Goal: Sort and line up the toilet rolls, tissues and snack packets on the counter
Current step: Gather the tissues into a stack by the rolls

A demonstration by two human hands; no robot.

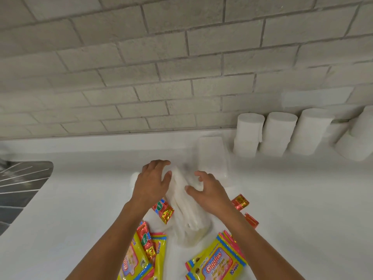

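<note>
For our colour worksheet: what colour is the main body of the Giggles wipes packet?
Yellow, on the Giggles wipes packet, seen in the head view.

Head camera, close, looking steeply down at counter (80, 199), facing wall (141, 57).

toilet rolls (280, 132) are plain white, standing upright in a row against the back wall on the right, a couple look stacked two high. a clear-wrapped tissue pack (212, 154) sits just in front of them (kinda blurry). a soft white tissue bundle (185, 207) lies mid-worktop. yellow giggles wipes packs (218, 261) lie flat at the near edge, more at (137, 257), with small red-and-gold snack packets (240, 202) scattered around.
</note>
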